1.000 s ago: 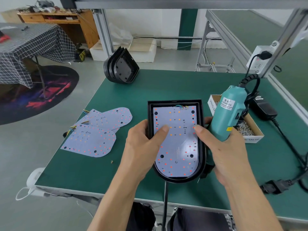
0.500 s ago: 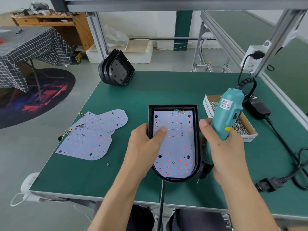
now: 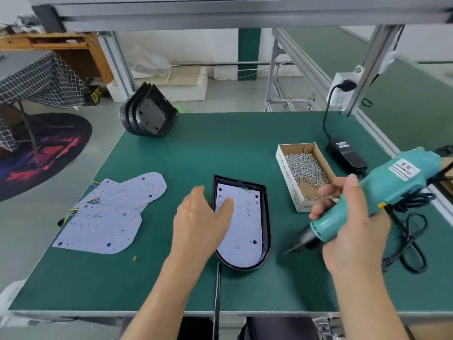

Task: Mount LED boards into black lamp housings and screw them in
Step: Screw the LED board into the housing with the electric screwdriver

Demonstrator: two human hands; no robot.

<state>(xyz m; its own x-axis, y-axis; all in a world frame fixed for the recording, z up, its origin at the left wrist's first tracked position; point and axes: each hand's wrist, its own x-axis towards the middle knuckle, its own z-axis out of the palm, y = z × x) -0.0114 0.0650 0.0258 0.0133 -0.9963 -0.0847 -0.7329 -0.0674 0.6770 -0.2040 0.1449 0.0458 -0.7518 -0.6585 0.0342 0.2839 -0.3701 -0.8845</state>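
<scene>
— While the fingers are what you're asking about, start with the left hand: what is it doing?

— Its fingers lie straight and relaxed, pressing down on the pale, round-ended LED board, which sits inside the black plastic lamp housing on the green bench mat. It curls round nothing.

— And the right hand?

— Its fingers wrap the barrel of the teal electric screwdriver, held slantwise, black tip pointing down and to the left.

— Which way does the work lie from that tip?

— Left of it, just beside; the tip hangs off the housing's right wall, near its rounded end. The housing's long axis runs away from the person, square end far, round end near. So the right hand is the nearer one for driving.

— Screws?

— A small cardboard box of silver screws stands behind the right hand, beyond the housing's right side. I'd judge a screw is needed on the bit first; whether one is there, I cannot tell.

— Anything farther out?

— Spare LED boards to the left, stacked black housings at the far edge.
</scene>
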